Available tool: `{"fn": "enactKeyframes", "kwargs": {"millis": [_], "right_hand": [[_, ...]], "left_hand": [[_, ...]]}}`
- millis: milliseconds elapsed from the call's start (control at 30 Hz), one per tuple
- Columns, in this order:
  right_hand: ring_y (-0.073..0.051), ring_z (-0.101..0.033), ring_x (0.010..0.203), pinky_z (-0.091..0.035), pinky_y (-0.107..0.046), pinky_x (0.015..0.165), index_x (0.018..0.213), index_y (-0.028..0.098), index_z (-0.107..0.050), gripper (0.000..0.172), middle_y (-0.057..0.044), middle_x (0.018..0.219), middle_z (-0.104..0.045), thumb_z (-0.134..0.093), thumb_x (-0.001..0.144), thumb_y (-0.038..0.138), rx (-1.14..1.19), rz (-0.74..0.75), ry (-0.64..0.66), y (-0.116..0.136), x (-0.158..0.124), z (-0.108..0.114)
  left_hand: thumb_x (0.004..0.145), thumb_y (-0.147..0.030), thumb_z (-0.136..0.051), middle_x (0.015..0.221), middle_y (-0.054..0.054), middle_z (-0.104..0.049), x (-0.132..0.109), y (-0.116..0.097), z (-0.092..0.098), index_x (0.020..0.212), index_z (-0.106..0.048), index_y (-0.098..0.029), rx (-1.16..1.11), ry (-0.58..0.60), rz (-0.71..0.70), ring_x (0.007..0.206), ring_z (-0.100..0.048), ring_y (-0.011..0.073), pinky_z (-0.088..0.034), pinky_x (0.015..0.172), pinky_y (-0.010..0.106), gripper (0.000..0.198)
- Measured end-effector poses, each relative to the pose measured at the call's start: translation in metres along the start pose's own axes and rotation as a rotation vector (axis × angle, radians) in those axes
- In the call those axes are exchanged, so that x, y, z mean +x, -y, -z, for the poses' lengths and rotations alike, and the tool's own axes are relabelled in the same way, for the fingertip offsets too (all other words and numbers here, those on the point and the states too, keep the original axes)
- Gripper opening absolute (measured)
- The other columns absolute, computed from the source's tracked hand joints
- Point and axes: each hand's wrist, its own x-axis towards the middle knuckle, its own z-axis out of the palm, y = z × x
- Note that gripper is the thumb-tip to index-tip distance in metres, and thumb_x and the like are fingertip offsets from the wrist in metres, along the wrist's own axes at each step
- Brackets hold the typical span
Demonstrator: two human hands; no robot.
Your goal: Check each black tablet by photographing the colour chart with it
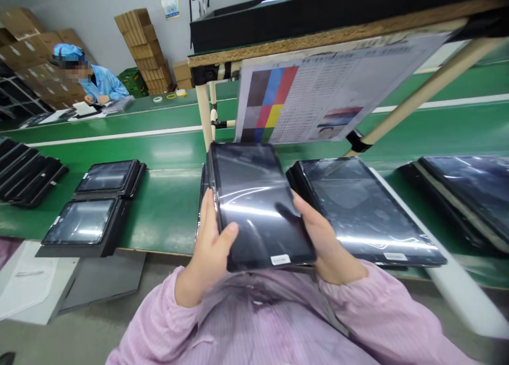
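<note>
at the near edge of the long green table (170, 216), just left of a larger tablet (361, 206), holding a glossy black tablet (258, 211), clasped side to side between left grip (204, 256) and right grip (330, 243), with left thumb (229, 233) over the screen (250, 179) and a small white label (280, 259) at the near end; whether lifted clear or resting, cannot tell. could slip from too light or uneven a squeeze on slick-looking edges, could knock the larger tablet from swinging too far right, and could smudge the screen from pressing with the thumb.
</note>
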Motion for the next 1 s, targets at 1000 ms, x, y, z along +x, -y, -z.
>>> {"fn": "enactKeyframes", "kwargs": {"millis": [1000], "right_hand": [[-0.038, -0.069, 0.114, -0.055, -0.057, 0.098, 0.102, 0.036, -0.075, 0.042, -0.010, 0.113, -0.076, -0.052, 0.082, 0.066, 0.149, 0.369, -0.531, 0.043, -0.111, 0.163]], "left_hand": [[0.091, -0.042, -0.062, 0.173, 0.006, -0.007, -0.009, -0.068, -0.167, 0.161, -0.021, -0.034, -0.062, 0.538, -0.340, 0.157, -0.011, 0.0377, -0.011, 0.125, 0.061, 0.082]]}}
